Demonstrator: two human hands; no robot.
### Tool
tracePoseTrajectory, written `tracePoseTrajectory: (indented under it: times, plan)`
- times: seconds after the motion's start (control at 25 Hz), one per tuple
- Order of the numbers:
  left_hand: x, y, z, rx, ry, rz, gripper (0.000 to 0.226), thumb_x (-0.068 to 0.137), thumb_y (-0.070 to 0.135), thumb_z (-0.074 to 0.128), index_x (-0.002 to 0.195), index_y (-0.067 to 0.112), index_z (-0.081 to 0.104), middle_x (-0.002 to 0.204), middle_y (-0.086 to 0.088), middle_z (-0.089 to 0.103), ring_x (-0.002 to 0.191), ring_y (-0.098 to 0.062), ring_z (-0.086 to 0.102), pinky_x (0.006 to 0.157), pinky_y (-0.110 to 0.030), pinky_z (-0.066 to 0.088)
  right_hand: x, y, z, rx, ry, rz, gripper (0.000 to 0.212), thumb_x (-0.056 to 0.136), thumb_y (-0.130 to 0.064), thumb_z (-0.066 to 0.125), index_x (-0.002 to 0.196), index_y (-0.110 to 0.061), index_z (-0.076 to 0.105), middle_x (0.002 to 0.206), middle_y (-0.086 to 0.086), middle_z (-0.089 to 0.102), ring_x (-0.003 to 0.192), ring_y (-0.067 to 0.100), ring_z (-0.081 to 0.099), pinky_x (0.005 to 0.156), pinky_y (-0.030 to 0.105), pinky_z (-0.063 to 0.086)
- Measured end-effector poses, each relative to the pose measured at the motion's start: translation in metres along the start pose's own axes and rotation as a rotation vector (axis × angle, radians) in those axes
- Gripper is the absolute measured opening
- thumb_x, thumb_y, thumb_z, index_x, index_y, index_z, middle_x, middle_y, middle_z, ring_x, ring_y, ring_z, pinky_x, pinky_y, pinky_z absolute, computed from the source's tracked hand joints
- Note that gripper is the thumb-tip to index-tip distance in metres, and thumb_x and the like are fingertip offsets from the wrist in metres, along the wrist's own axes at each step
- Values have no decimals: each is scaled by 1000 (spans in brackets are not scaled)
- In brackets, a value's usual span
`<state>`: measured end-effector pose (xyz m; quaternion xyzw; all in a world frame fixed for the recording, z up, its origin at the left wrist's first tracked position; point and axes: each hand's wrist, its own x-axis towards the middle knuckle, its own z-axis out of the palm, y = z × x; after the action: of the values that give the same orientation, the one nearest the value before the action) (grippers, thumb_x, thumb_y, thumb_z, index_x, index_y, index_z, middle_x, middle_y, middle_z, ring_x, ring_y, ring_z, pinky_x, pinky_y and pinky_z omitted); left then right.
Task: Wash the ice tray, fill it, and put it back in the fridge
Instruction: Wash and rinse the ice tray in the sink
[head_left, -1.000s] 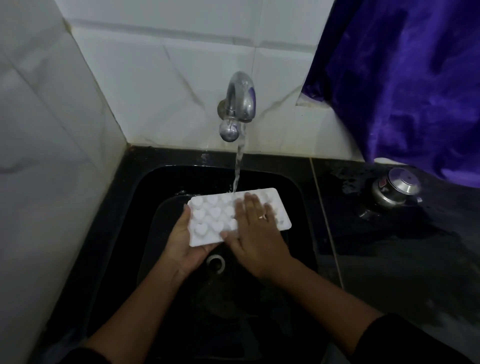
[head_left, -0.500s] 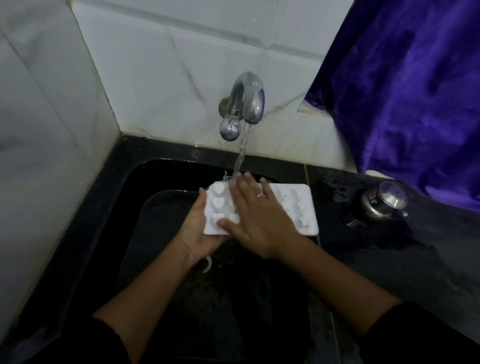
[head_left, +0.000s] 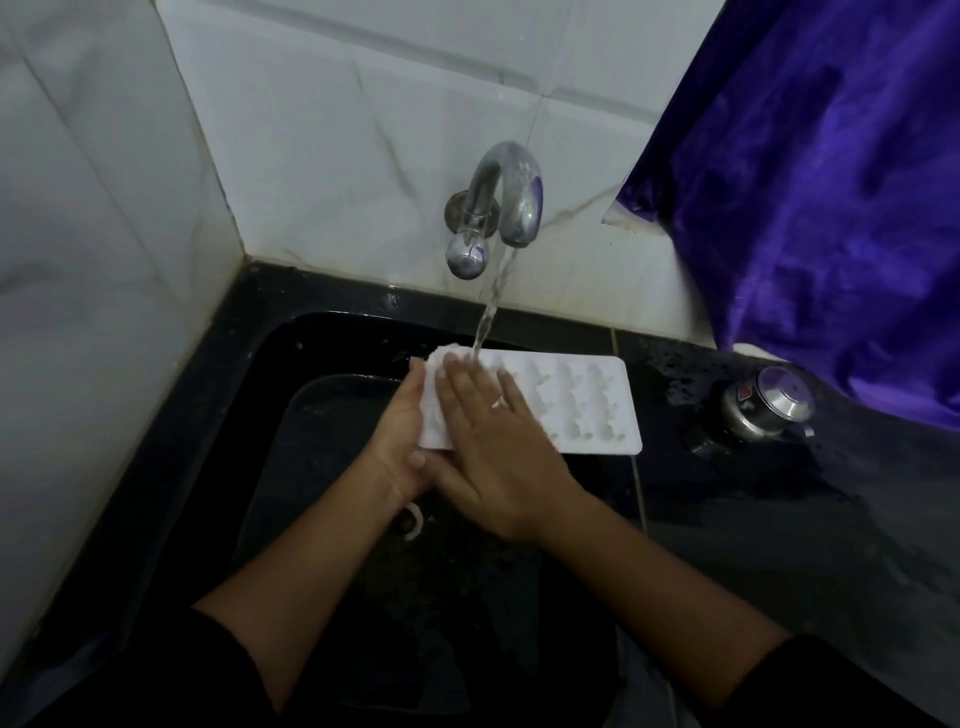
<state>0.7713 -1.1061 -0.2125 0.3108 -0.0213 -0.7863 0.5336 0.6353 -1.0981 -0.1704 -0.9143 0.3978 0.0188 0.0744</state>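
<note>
Wash step, by the look of it — left hand (head_left: 397, 436) grips ice tray (head_left: 587, 400) by its left end under running tap (head_left: 511, 192), right hand (head_left: 498, 457) flat on it, fingers straight — next probably: rinse right end, then fill.

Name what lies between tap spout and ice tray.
Head view: only the running water stream joins the spout to the ice tray, landing by the fingertips of the right hand.

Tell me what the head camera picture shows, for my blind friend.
Two hands wash a white ice tray under water from the tap over a black sink: the left hand holds its left end, the right hand lies flat on top. A steel pot sits on the counter to the right, below a purple cloth.
</note>
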Motion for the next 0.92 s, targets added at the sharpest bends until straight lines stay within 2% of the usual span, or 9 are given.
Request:
tracePoseTrajectory:
  times: [0.08,0.16,0.24,0.36,0.44,0.52,0.6,0.8,0.92]
  plan:
    - [-3,4,-1,24,42,-23,76,103,70,39,127,7,71,125,-24,74,105,-38,77,96,-53,51,-17,-10,7,-70,-53,-79,86,105,-69,18,165,-9,2,173,11,-6,160,21,-14,130,48,-4]
    - [-3,0,-2,47,37,2,72,105,68,37,131,12,73,131,-20,73,111,-34,76,102,-52,50,-6,4,-1,-77,-16,-66,85,106,-68,18,166,-11,2,173,10,-6,160,20,-14,129,49,-4]
    - [0,-9,0,36,2,30,67,108,64,32,122,19,81,137,-13,71,120,-28,73,111,-48,47,13,16,-13,-33,28,68,84,105,-67,18,166,-12,1,174,8,-6,160,19,-14,129,48,-6]
    - [-4,1,9,26,-15,27,76,106,66,29,107,14,85,127,-15,75,108,-29,77,100,-48,56,1,4,-6,-56,7,15,89,103,-70,16,165,-8,-1,173,12,-9,159,22,-16,129,48,-7]
    - [-3,4,5,31,31,-6,78,103,72,33,117,9,78,124,-21,76,105,-35,77,95,-51,55,-16,-2,-1,-136,-58,-69,90,103,-72,14,165,-8,0,173,12,-8,160,23,-14,129,48,-6]
    - [-6,-2,4,49,36,4,72,105,70,32,130,14,70,128,-18,75,108,-32,77,93,-49,56,-2,14,-9,-113,-31,-23,87,103,-70,13,166,-10,0,173,10,-5,160,22,-12,129,50,-3]
    - [-8,-11,7,53,35,8,65,107,66,31,131,19,70,125,-13,77,104,-28,79,88,-46,59,14,23,-21,-48,0,115,86,103,-70,11,166,-12,-1,174,9,-5,160,21,-12,129,50,-1]
    - [-8,10,2,1,68,48,75,104,70,32,131,10,68,128,-22,74,109,-35,77,92,-50,54,-21,-1,-3,-116,-77,-68,90,103,-72,13,165,-9,-3,172,10,-10,159,21,-16,129,48,-7]
    - [-8,4,0,40,93,87,58,109,56,40,132,12,69,129,-15,75,107,-27,77,93,-45,61,10,14,-15,-32,-4,70,87,104,-71,13,165,-11,-2,173,9,-9,159,20,-16,129,49,-5]
